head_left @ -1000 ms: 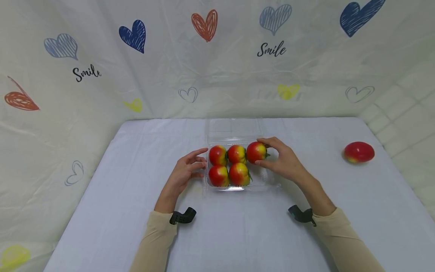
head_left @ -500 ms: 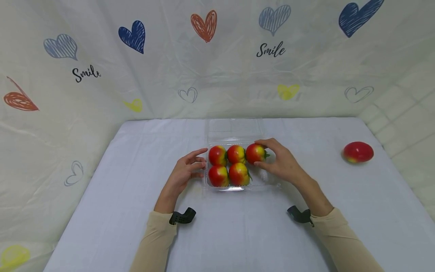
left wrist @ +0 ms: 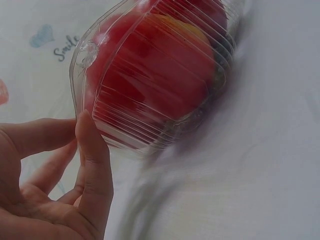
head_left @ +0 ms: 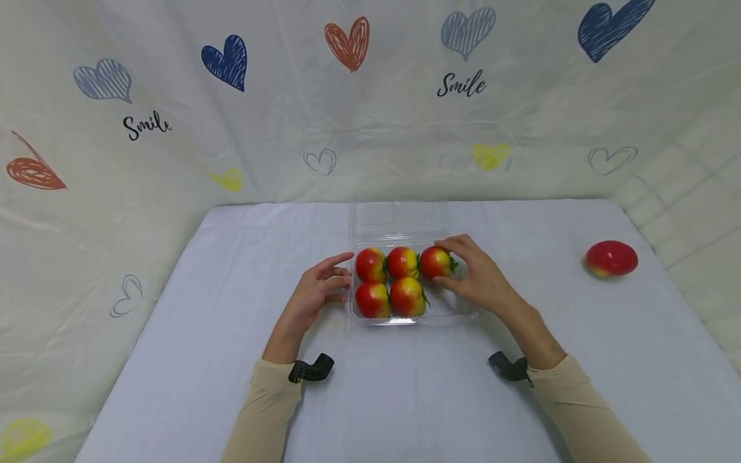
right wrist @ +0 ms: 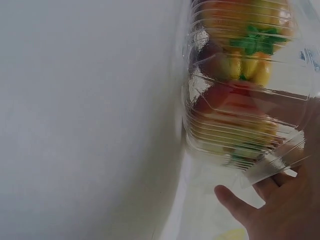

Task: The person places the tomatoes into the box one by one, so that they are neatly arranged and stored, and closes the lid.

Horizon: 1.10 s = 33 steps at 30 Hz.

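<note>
A clear plastic clamshell box (head_left: 450,310) stands on the table with several red and yellow tomatoes (head_left: 370,299) in two rows. My right hand (head_left: 486,276) holds the back-right tomato (head_left: 433,262) between thumb and fingers, its green leaves turned toward the palm. At the box's left side, my left hand (head_left: 312,292) pinches the rim; in the left wrist view its fingertips (left wrist: 86,132) meet at the clear edge. The right wrist view shows the tomatoes through the ribbed box wall (right wrist: 220,132), with part of the right hand behind the plastic.
The box's clear lid (head_left: 399,220) lies folded back behind it. A red oval fruit (head_left: 611,259) with a yellowish underside lies far right on the white tablecloth (head_left: 370,399). A sheet printed with hearts (head_left: 347,44) hangs at the back.
My right hand has shifted slightly left and lowered its tomato a little into the back-right place of the box. The left hand stays at the box's left edge.
</note>
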### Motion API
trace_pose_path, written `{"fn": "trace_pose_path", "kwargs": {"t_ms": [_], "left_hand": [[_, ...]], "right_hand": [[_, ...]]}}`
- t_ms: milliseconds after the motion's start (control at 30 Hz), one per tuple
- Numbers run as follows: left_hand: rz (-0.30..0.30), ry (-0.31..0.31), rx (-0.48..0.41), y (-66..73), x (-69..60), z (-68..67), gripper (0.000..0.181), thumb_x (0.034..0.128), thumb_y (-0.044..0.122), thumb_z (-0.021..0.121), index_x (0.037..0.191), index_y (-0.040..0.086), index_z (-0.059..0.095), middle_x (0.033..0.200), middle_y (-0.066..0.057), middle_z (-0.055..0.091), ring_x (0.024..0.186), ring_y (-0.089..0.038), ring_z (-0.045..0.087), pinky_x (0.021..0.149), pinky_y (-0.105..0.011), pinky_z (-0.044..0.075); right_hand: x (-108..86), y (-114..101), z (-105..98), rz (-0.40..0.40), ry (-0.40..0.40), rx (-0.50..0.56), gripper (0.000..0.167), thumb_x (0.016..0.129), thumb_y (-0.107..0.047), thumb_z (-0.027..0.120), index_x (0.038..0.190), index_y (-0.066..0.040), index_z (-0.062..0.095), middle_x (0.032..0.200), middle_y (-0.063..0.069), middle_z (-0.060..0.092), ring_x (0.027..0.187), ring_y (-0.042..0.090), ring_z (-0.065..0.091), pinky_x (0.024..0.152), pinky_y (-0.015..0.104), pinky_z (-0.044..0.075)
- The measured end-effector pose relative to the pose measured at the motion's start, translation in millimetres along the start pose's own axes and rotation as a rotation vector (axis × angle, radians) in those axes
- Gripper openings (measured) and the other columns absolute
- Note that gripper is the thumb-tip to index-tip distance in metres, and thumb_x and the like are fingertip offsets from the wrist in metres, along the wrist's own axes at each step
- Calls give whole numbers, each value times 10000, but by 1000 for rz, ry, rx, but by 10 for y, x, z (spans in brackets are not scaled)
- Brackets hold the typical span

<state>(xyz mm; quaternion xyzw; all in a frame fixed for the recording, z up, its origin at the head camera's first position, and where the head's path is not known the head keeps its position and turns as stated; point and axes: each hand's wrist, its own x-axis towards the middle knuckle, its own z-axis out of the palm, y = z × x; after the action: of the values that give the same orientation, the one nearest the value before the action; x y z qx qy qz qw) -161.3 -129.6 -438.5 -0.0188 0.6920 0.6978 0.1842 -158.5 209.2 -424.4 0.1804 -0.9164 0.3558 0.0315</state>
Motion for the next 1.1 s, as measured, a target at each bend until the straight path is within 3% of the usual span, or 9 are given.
{"fn": "trace_pose_path", "kwargs": {"t_ms": [767,1100], "left_hand": [[14,-16,-14,-27,3,-14,477,1015,104,629,1485,169,580,1043,-10,642,899,-174,616,708,-243,612],[13,-12,-12,-17,5,-6,460,1017,108,627,1469,190,596,1043,-16,640,920,-194,615,708,-241,613]], "right_hand": [[-7,26,-6,-57,31,33,601,829,-97,867,1366,-71,600,1369,134,617,1296,344,580,1113,592,496],[8,37,-17,-66,36,-16,578,848,-137,858,1372,-97,618,1387,127,622,1306,356,596,1099,583,510]]}}
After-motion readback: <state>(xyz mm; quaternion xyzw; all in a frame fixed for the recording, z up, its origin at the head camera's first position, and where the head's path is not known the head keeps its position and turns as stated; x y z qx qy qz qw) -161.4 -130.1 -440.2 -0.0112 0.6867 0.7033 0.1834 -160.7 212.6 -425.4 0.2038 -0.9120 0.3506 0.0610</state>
